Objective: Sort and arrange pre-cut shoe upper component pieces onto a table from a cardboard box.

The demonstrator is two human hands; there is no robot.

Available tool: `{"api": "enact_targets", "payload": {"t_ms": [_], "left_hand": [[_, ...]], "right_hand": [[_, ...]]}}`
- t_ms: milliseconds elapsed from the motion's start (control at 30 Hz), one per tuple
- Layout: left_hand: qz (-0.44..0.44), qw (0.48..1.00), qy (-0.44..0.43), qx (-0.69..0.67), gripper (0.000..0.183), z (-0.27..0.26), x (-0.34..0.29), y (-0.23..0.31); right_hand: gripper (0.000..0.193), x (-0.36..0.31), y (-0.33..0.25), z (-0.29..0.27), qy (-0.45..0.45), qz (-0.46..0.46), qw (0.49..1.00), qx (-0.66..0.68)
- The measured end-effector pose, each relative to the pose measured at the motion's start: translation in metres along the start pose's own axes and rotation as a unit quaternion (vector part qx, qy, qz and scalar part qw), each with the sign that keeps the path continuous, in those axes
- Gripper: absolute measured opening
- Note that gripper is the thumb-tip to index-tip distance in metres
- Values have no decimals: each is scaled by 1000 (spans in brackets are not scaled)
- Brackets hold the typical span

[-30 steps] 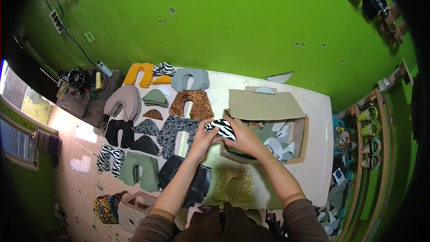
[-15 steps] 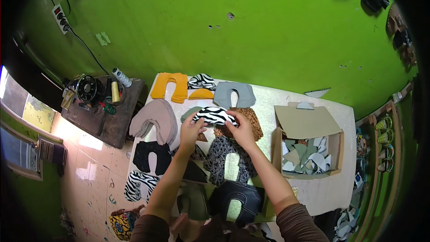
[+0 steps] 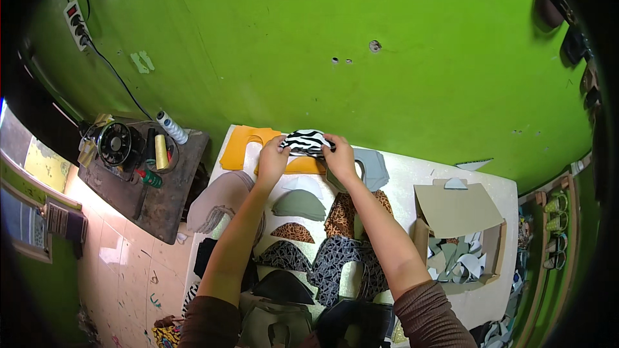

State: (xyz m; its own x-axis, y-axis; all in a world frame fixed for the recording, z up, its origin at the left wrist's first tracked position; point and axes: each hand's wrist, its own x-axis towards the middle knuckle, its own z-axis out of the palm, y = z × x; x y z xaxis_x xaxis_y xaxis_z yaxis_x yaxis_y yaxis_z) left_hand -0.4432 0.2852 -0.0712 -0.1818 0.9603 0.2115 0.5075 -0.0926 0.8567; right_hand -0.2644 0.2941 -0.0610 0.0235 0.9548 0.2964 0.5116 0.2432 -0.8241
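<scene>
Between my two hands is a stack of zebra-print cut pieces (image 3: 305,142), white with black stripes and curved on top. My left hand (image 3: 274,160) pinches its left end, and my right hand (image 3: 342,154) grips its right end. The stack is at the far side of the table, just beyond a yellow half-round piece (image 3: 304,166). Left of it lie yellow U-shaped pieces (image 3: 236,148); on the right, partly behind my right hand, are grey U-shaped pieces (image 3: 374,169). Nearer me sit a green half-round stack (image 3: 298,205) and a leopard-print one (image 3: 293,232).
Patterned (image 3: 335,277), black and beige (image 3: 222,201) cut pieces cover the near and left table. An open cardboard box (image 3: 459,209) of scraps stands at the right. A sewing machine's dark table (image 3: 145,187) is at the left; a green wall (image 3: 258,45) rises behind.
My hands have carried the zebra-print stack away from me, from over the green and leopard pieces to the table's far side. The view has shifted too, uncovering the half-round stacks.
</scene>
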Motion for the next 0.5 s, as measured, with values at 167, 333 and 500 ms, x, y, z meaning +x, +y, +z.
{"api": "enact_targets", "payload": {"t_ms": [167,333,500], "left_hand": [[30,994,-17,108,34,6,9,-14],[52,986,-39,153,35,4,5,-20],[149,958,17,243,35,2,-16,9]], "right_hand": [[27,10,12,17,-25,-45,996,-71],[34,2,12,16,-76,-57,985,-146],[34,-11,-2,2,-23,-134,972,-193]]}}
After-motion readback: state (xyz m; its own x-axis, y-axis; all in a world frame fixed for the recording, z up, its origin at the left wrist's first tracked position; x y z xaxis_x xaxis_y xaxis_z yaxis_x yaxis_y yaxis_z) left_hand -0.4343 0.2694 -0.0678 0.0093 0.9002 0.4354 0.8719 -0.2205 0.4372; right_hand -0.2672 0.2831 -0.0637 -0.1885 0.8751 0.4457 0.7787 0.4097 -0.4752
